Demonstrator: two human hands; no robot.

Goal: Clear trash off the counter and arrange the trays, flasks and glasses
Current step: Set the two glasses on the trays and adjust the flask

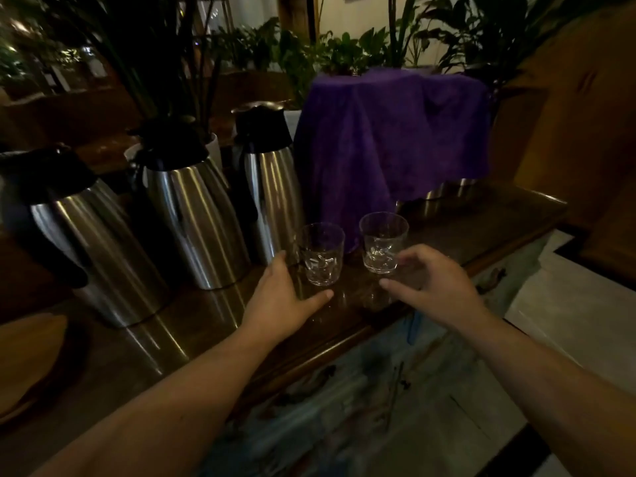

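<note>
Two clear glasses stand upright on the dark wooden counter [481, 235]: the left glass [321, 253] and the right glass [382, 246]. My left hand [280, 301] curves around the left glass from its left side, thumb in front, fingers apart, not clearly touching it. My right hand [430, 280] hovers just right of the right glass with spread fingers, holding nothing. Three steel flasks with black tops stand in a row on the left: the left flask [93, 246], the middle flask [192, 215], the right flask [272, 187].
A purple cloth [389, 146] drapes over something tall behind the glasses. A metal rim [447, 191] shows under its right edge. A wooden tray [27, 359] lies at the counter's near left. Plants fill the background; a painted cabinet front [378, 390] is below the counter edge.
</note>
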